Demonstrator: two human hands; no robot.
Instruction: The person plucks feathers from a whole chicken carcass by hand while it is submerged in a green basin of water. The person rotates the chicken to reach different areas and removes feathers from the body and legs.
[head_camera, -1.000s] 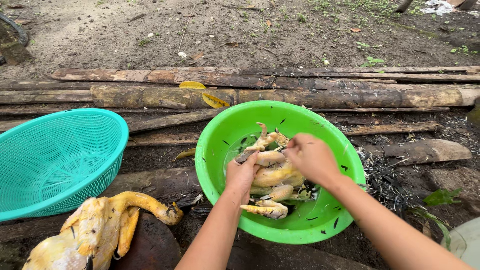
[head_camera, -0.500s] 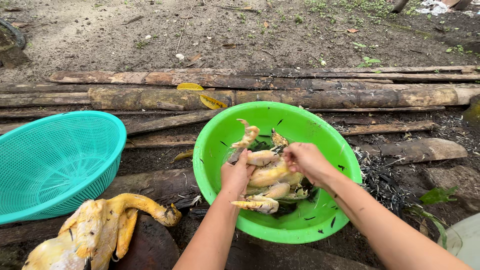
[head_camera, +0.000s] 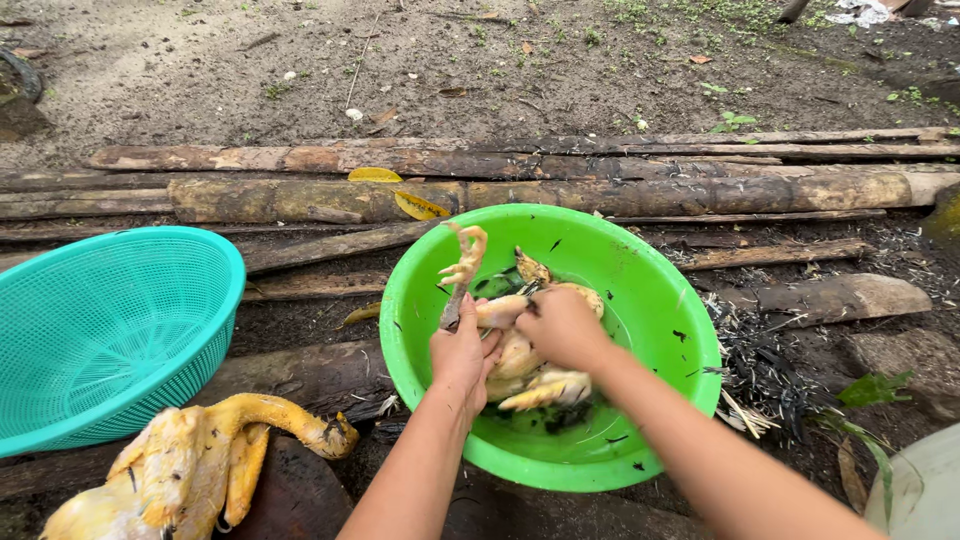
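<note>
A bright green plastic basin (head_camera: 660, 300) sits on the ground in front of me with a pale, plucked chicken (head_camera: 520, 355) lying in it among dark feathers. My left hand (head_camera: 462, 352) grips one chicken leg, whose yellow foot (head_camera: 465, 255) sticks up above the rim. My right hand (head_camera: 560, 325) presses on the bird's body at the middle of the basin.
A teal mesh basket (head_camera: 110, 330) stands at the left. Another plucked yellow chicken (head_camera: 190, 470) lies at the lower left on a dark log. Long wooden poles (head_camera: 560, 190) run across behind the basin. Wet black feathers (head_camera: 755, 370) lie to the right.
My left hand has lifted the chicken's leg, so the foot now points up over the basin's left side. My right hand has shifted slightly toward me on the body.
</note>
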